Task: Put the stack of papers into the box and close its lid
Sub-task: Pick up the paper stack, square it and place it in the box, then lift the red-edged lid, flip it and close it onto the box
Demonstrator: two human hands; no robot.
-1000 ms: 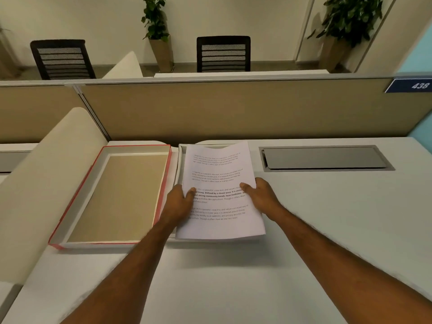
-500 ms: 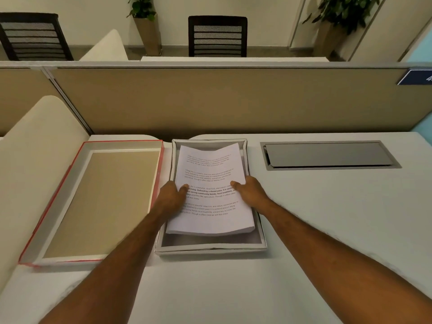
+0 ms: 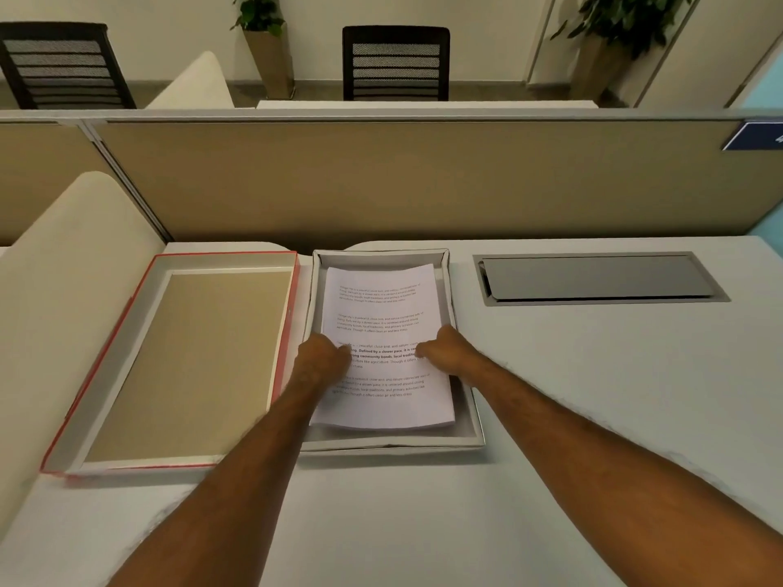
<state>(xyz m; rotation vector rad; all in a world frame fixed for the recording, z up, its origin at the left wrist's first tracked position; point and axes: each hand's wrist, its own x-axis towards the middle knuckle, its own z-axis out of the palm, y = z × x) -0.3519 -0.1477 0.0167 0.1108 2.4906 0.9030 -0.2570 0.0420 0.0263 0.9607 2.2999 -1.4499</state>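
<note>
Fingers (image 3: 345,353) of the left hand (image 3: 320,362) and right hand (image 3: 445,351) curl under, pinching the stack of papers (image 3: 381,324) at mid-frame, inside the box (image 3: 394,443). It looks light, floppy and prone to fanning, so hold both long edges. The stiff lid (image 3: 178,358) lies open at left; lift it by its red rim
</note>
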